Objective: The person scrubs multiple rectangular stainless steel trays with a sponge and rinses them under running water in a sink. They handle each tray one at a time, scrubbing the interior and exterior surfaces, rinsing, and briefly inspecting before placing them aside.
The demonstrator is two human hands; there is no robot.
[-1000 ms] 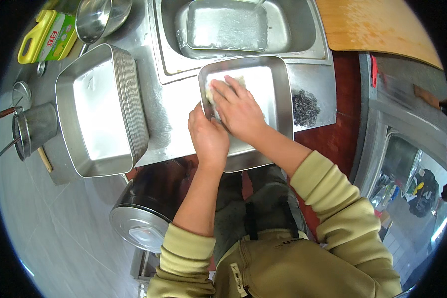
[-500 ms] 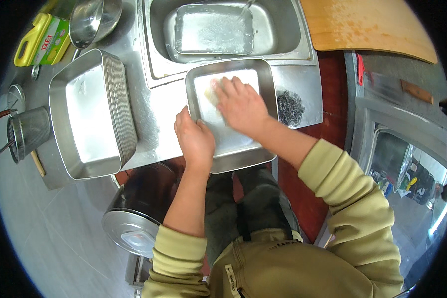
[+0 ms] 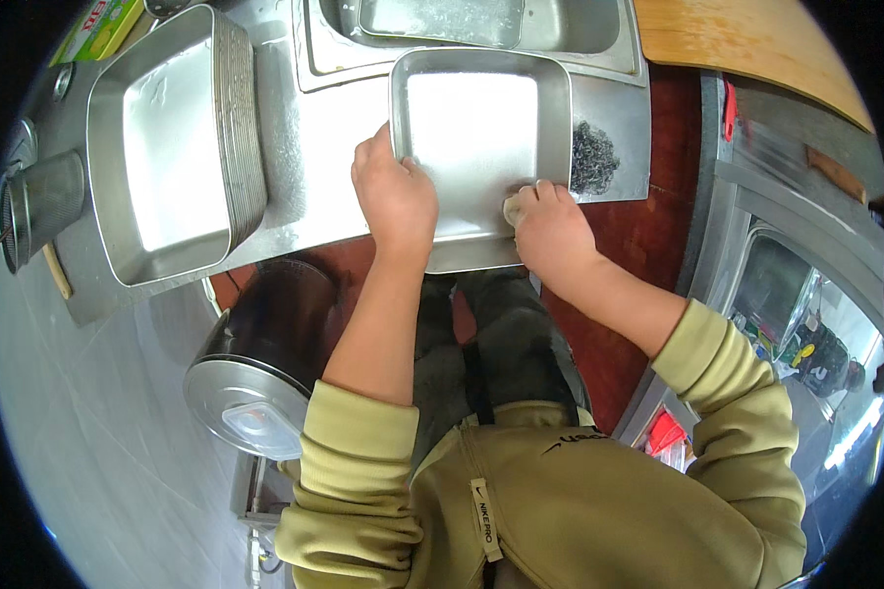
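Your left hand [image 3: 395, 196] grasps the left side of the rectangular, silvery metal pan [image 3: 473, 133], fingers outside the wall and thumb at the rim. Your right hand [image 3: 557, 228] pinches a small, pale, soft-looking pad [image 3: 512, 209] against the pan's lower right inner wall. The pan lies between and just beyond your hands, its near end jutting over the worktop's edge — bare inside, smooth, with rounded corners and a bright glare on its flat bottom. To its right sits a dark, wiry, tangled scrubber [image 3: 594, 159]; to its left, on the brushed-metal worktop [image 3: 329, 128], stand similar nested metal pans [image 3: 239, 137], their rims stacked in thin ridges.
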